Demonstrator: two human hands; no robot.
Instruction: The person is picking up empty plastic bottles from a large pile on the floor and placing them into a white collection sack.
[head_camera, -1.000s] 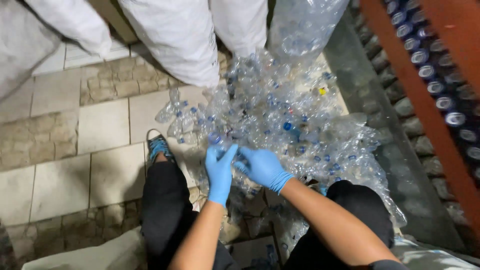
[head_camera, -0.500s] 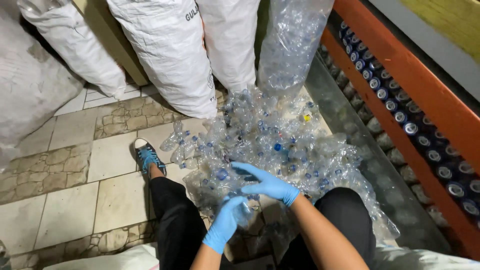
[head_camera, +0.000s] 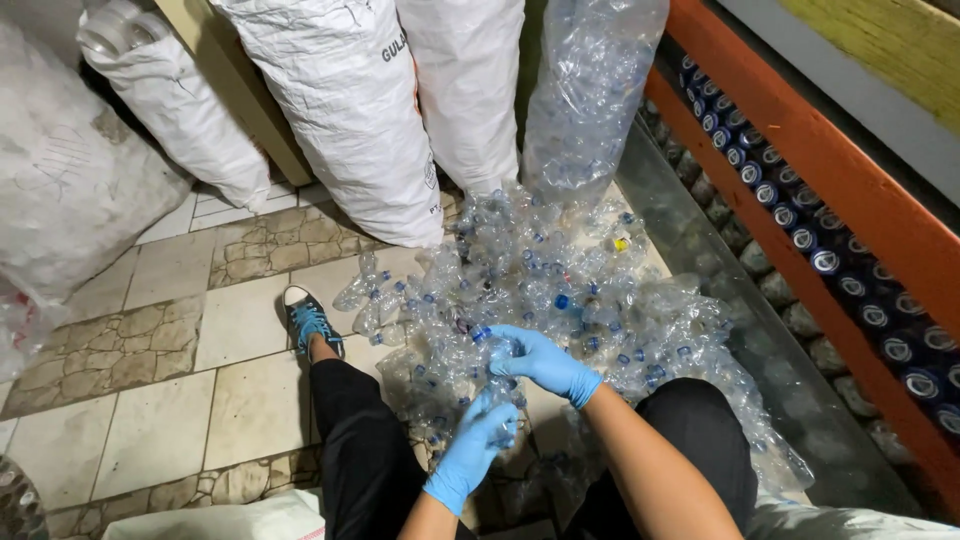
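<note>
Clear plastic bottle (head_camera: 498, 385) btwn both gloved hands, fingers (head_camera: 520, 352) wrapped round it.

White sacks (head_camera: 350, 120) stand well beyond the hands, a blue sneaker (head_camera: 308, 322) to their left, capped bottles (head_camera: 830, 260) racked right.

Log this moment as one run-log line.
left hand: grips clear plastic bottle low | right hand: grips its top | around: bottle pile, white sacks, tiled floor

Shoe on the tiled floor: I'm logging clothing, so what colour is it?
Blue low-top shoe with white toe and sole, seen in the head view.
</note>
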